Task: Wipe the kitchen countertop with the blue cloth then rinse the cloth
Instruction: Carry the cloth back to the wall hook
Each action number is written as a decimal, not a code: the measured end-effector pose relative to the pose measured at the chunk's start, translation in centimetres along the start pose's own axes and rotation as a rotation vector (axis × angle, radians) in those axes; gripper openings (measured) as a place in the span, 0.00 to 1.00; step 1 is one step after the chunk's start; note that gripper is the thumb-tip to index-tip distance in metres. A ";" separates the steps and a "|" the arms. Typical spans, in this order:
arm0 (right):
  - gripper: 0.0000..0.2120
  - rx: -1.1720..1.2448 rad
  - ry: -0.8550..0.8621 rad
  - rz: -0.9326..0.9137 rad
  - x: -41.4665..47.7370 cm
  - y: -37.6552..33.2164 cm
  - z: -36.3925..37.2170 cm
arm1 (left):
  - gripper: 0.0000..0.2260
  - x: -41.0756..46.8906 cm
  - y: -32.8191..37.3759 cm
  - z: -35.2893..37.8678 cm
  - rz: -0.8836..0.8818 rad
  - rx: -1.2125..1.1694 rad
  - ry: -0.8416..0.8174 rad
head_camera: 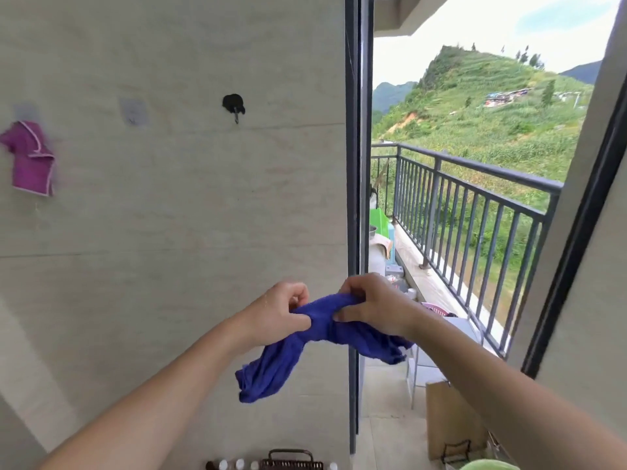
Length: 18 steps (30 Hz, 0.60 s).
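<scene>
I have the blue cloth [281, 361] up in the air, across the lower part of the door frame [354, 198], with its loose ends hanging down. The left hand [281, 313] pinches it just left of the frame. The right hand [369, 307] grips it in front of the frame, fingers curled. Left of the frame a black hook [234, 105] sits on the wall, and a pink cloth [32, 161] hangs farther left. A railing [475, 205] runs to the right of the frame.

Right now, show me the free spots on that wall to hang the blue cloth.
The black hook, between the clear adhesive hook and the door frame, hangs bare; the clear one looks bare too. The pink cloth takes the far-left spot. Below, bottles and a basket crowd together.
</scene>
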State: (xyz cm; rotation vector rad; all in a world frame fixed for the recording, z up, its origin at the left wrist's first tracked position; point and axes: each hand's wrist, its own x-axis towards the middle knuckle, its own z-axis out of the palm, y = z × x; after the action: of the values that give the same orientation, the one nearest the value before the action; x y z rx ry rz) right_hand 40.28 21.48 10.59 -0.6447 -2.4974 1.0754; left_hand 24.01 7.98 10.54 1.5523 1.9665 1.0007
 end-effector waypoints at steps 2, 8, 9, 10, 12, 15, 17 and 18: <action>0.08 -0.056 0.108 -0.111 1.8 -1.1 0.9 | 0.08 -0.1 -0.9 -1.0 -0.109 -0.284 -0.135; 0.14 -0.170 0.376 -0.326 5.5 -3.3 3.2 | 0.20 1.1 -4.4 -4.6 -0.226 -0.692 -0.305; 0.14 -0.174 0.398 -0.347 5.9 -3.8 3.7 | 0.19 1.3 -4.8 -5.2 -0.192 -0.610 -0.270; 0.14 -0.183 0.412 -0.357 6.3 -4.3 4.1 | 0.18 1.5 -5.1 -6.1 -0.159 -0.538 -0.207; 0.15 -0.154 0.335 -0.303 7.4 -4.7 4.8 | 0.17 1.8 -5.7 -8.4 -0.099 -0.488 -0.037; 0.31 0.184 -0.198 -0.102 9.1 -5.8 5.2 | 0.15 2.2 -6.8 -12.8 -0.021 -0.559 0.021; 0.32 0.436 -0.405 -0.038 10.5 -6.8 6.0 | 0.08 2.5 -7.1 -15.0 0.018 -0.459 -0.055; 0.29 0.458 -0.403 -0.040 11.4 -7.2 6.7 | 0.07 2.8 -7.2 -15.9 0.050 -0.374 -0.067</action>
State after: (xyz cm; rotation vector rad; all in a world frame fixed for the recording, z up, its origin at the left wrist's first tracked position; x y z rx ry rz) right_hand 25.59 19.20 13.06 -0.2594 -2.4157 1.8341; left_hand 7.23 5.67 15.54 1.4084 1.5906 1.2362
